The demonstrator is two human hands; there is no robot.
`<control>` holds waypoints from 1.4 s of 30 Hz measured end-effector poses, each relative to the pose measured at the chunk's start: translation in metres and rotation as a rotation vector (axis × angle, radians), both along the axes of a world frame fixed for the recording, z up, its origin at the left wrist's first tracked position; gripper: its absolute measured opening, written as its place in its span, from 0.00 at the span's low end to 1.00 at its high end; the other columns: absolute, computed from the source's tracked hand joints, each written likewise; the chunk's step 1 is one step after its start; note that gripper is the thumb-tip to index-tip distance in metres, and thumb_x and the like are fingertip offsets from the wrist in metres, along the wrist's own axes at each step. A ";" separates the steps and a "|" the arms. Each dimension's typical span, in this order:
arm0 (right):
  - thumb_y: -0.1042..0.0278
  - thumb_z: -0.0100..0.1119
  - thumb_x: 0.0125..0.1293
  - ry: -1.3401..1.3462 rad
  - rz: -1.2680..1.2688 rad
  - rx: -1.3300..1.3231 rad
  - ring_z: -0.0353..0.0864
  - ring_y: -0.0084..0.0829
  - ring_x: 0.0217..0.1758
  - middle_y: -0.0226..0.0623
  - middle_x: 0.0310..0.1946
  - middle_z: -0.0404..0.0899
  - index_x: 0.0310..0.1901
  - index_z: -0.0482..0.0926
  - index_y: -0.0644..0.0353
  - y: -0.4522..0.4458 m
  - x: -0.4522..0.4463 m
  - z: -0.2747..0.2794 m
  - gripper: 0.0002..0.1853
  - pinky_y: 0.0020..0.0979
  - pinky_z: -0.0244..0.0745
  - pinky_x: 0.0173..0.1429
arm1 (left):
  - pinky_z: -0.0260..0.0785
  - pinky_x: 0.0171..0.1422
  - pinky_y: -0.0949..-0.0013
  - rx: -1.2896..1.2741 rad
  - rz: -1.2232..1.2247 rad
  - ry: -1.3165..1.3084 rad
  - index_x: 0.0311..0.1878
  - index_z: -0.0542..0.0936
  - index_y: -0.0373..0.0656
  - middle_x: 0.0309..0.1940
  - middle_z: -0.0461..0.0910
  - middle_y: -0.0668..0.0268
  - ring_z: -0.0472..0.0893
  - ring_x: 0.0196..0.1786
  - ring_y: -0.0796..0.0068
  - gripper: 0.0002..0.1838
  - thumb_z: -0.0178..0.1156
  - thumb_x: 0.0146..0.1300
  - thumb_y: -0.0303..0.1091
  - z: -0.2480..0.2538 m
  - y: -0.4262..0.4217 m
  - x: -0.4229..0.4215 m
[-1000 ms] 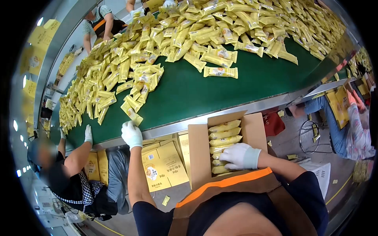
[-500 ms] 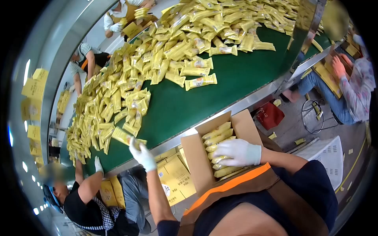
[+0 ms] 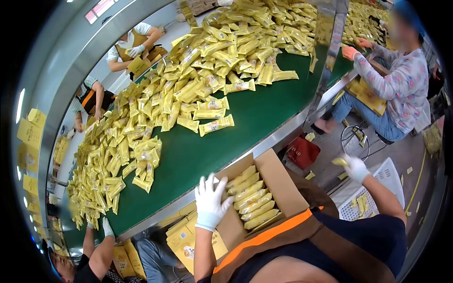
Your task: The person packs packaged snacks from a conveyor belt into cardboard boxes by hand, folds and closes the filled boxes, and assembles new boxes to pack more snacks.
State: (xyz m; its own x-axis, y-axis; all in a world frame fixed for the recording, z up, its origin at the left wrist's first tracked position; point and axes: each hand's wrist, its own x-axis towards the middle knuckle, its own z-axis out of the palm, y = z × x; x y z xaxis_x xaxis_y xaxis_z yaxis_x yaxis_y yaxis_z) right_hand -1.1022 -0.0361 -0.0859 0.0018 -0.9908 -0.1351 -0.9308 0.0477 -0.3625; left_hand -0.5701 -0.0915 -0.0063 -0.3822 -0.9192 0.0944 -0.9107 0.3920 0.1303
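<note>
My left hand [image 3: 211, 200], in a white glove, is at the left side of an open cardboard box [image 3: 289, 188]. Its fingers are spread and I see nothing in them. Inside the box, yellow wrapped packets [image 3: 255, 203] lie side by side in a row. Out to the right, my right hand [image 3: 357, 169], also gloved in white, grips a small yellow packet [image 3: 339, 162] at the fingertips; motion blurs it. Below that hand is a white plastic basket [image 3: 389, 181] with several yellow packets in it.
A green conveyor belt [image 3: 188, 160] carries a large heap of yellow packets [image 3: 188, 85]. Yellow cartons [image 3: 186, 243] are under its near edge. A co-worker [image 3: 396, 89] sits at right; others work across and at lower left. A red bag [image 3: 302, 153] and stool [image 3: 356, 141] stand right.
My left hand has come from the belt edge to the box, without the packet it held. My right hand has left the box and swung right, over the basket, with a packet.
</note>
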 end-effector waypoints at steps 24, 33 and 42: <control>0.31 0.48 0.68 -1.133 -0.395 -0.575 0.72 0.39 0.66 0.44 0.64 0.73 0.69 0.68 0.56 -0.530 0.156 0.128 0.40 0.37 0.67 0.68 | 0.54 0.76 0.56 -0.508 1.070 0.386 0.74 0.61 0.39 0.72 0.61 0.43 0.62 0.74 0.45 0.36 0.53 0.71 0.51 -0.114 -0.083 0.282; 0.26 0.53 0.59 -0.186 0.372 -0.313 0.68 0.46 0.70 0.52 0.66 0.69 0.70 0.68 0.48 -0.524 0.342 0.131 0.44 0.37 0.62 0.74 | 0.59 0.74 0.59 -0.387 0.792 0.503 0.70 0.66 0.34 0.67 0.68 0.46 0.69 0.68 0.48 0.34 0.58 0.69 0.49 -0.115 -0.156 0.222; 0.33 0.58 0.57 -0.005 0.908 -0.327 0.77 0.44 0.61 0.48 0.55 0.79 0.66 0.75 0.37 -0.458 0.398 0.121 0.36 0.38 0.70 0.68 | 0.60 0.73 0.56 -0.418 0.686 0.397 0.74 0.64 0.42 0.72 0.60 0.46 0.65 0.72 0.46 0.36 0.61 0.66 0.47 -0.093 -0.144 0.154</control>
